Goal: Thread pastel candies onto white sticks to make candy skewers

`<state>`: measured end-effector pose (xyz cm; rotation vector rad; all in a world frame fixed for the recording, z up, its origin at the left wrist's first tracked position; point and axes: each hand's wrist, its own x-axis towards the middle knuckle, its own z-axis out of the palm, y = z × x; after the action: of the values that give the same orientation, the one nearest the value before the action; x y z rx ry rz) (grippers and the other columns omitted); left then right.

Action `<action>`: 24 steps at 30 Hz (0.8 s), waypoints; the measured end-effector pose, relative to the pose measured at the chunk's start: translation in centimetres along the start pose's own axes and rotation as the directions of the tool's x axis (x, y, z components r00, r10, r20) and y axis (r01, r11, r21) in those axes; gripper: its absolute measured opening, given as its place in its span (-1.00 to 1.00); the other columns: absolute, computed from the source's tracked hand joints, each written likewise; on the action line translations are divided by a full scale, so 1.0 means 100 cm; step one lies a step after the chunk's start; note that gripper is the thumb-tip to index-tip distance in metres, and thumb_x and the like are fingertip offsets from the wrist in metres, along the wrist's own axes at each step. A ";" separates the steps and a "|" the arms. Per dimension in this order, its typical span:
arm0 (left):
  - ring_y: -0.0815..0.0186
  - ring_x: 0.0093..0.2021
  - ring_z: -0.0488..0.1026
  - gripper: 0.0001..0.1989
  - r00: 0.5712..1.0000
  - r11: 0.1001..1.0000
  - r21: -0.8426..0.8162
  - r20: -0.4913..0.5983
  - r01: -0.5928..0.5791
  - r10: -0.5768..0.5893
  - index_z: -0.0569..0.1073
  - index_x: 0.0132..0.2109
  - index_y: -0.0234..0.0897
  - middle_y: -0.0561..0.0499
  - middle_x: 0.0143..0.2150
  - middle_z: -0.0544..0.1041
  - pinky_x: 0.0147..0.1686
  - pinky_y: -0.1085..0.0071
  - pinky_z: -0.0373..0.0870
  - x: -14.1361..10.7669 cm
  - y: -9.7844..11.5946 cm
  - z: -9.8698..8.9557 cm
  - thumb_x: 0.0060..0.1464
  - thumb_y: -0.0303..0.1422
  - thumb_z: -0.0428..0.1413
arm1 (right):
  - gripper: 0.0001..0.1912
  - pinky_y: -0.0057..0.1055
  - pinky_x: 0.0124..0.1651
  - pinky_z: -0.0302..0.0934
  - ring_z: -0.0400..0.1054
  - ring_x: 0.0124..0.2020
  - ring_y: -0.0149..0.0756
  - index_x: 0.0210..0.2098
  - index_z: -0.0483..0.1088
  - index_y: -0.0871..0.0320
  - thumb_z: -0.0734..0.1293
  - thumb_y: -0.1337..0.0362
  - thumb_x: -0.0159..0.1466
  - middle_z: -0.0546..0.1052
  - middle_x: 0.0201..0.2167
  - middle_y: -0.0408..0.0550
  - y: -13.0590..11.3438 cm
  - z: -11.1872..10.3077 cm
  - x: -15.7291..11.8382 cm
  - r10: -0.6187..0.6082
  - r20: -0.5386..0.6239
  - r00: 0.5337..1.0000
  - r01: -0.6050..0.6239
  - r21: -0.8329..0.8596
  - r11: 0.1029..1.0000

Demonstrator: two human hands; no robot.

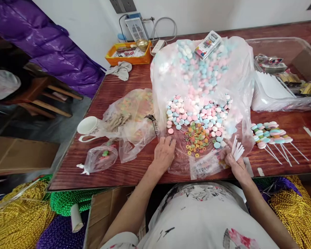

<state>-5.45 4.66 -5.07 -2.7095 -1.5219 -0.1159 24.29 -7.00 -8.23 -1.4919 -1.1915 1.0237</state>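
White sticks [237, 151] are bunched in the right hand [238, 168], toward the lower right of the frame from the head cam. Thumb and fingers are closed around the lower ends, so that hand's only as open as the bundle needs. The free ends point up the frame, fanned out a bit, some leaning right, so the long axis runs roughly up and down with a tilt. Left hand [164, 152] is just below the middle, back facing up, fingers loosely bent and also pointing up the frame, at the near left edge of a big clear plastic bag [162, 77]. Can't tell if it's pinching any plastic, since the palm side is hidden. Pastel candies [209, 119] in pink, blue and white fill the bag's middle, and a little heap of ring-shaped pieces [197, 136] sits just below them, above and between the hands. Over at the right, loaded skewers [273, 133] lie on the reddish-brown table [134, 173], candy ends toward the upper left and bare sticks slanting to the lower right. Clear bin [282, 104] in the upper right; smaller bag [141, 129] and white cup [87, 125] left of center.
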 end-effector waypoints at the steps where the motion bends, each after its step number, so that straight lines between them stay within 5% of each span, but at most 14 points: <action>1: 0.06 -0.11 0.36 -0.69 0.999 0.999 -0.026 -0.033 -0.035 0.034 0.51 -0.06 -0.32 -0.22 -0.15 0.50 -0.15 0.17 0.40 -0.001 -0.001 0.001 0.11 -0.58 -0.02 | -0.46 -0.30 -0.39 0.26 0.30 -0.46 -0.24 0.17 0.37 0.11 0.12 -0.07 0.39 0.47 -0.40 -0.05 -0.001 -0.001 0.000 0.005 0.006 1.000 -0.005 -0.003 1.000; 6: 0.13 -0.10 0.42 -0.75 0.981 0.979 -0.199 -0.192 -0.041 0.002 0.50 -0.10 -0.32 -0.18 -0.13 0.54 -0.04 0.23 0.38 0.028 -0.015 -0.004 0.19 -0.51 -0.04 | -0.54 -0.32 -0.47 0.20 0.26 -0.52 -0.26 0.04 0.46 0.07 0.15 -0.05 0.37 0.43 -0.49 -0.11 -0.003 -0.003 0.006 -0.004 -0.003 1.000 0.004 -0.007 1.000; 11: 0.13 -0.22 0.47 -0.79 0.987 0.980 -0.118 0.042 0.159 -0.155 0.48 -0.31 -0.33 -0.18 -0.26 0.56 -0.19 0.25 0.36 0.063 -0.025 -0.006 0.11 -0.56 -0.05 | -0.62 -0.37 -0.54 0.10 0.18 -0.59 -0.33 -0.05 0.50 0.11 0.24 0.01 0.33 0.38 -0.55 -0.14 0.000 0.008 0.007 0.023 -0.073 0.997 -0.012 0.147 0.989; 18: 0.04 -0.12 0.43 -0.80 0.994 0.985 -0.155 -0.069 0.075 -0.087 0.51 -0.27 -0.32 -0.22 -0.19 0.55 -0.11 0.17 0.38 0.044 -0.015 0.006 0.06 -0.55 0.00 | -0.78 -0.40 -0.45 0.19 0.25 -0.55 -0.39 -0.19 0.51 0.14 0.34 0.14 0.27 0.43 -0.55 -0.18 -0.004 0.011 0.001 -0.003 -0.300 0.954 0.102 0.317 0.943; 24: 0.08 -0.07 0.45 -0.85 0.986 0.928 -0.369 -0.165 -0.052 -0.010 0.57 -0.26 -0.25 -0.15 -0.10 0.59 -0.02 0.12 0.40 0.041 -0.019 0.017 0.09 -0.44 0.09 | -0.83 -0.34 -0.31 0.36 0.44 -0.41 -0.29 -0.20 0.51 0.10 0.36 0.16 0.29 0.56 -0.42 -0.12 -0.016 0.020 0.003 -0.009 -0.253 0.967 0.103 0.361 0.927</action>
<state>-4.90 9.21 -6.42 -2.8987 -1.5581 -0.6774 22.10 -6.22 -7.11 -1.2341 -0.8045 0.9316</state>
